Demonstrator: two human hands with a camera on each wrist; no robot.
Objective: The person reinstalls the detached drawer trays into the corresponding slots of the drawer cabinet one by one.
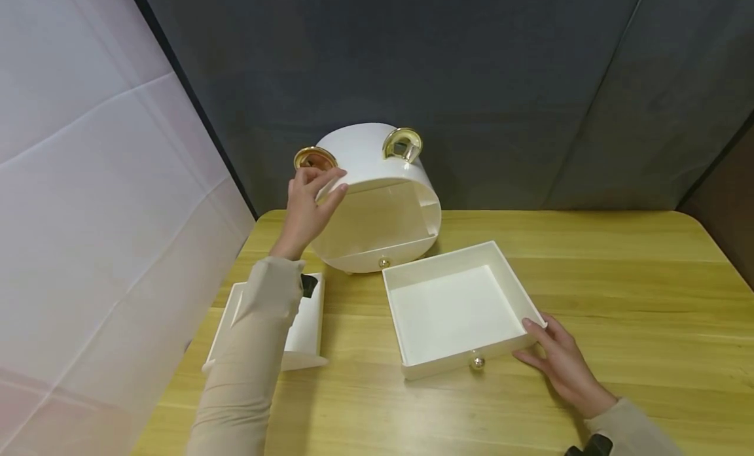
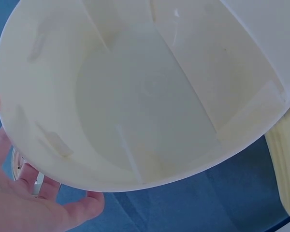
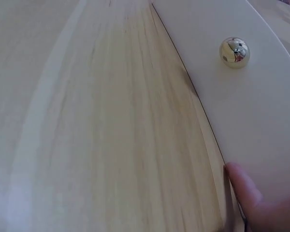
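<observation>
A white oval organizer shell with two gold ring mounts stands at the back of the wooden table. My left hand grips its left front rim. The left wrist view looks into the hollow organizer shell, with my left hand curved round its outside. A pulled-out white drawer with a gold knob lies in front. My right hand rests against its front right corner with straight fingers. In the right wrist view my thumb touches the drawer front below the gold knob.
A second white tray piece lies at the left, partly under my left forearm. A small drawer with a gold knob sits in the shell's base. Grey cloth hangs behind and white cloth at the left.
</observation>
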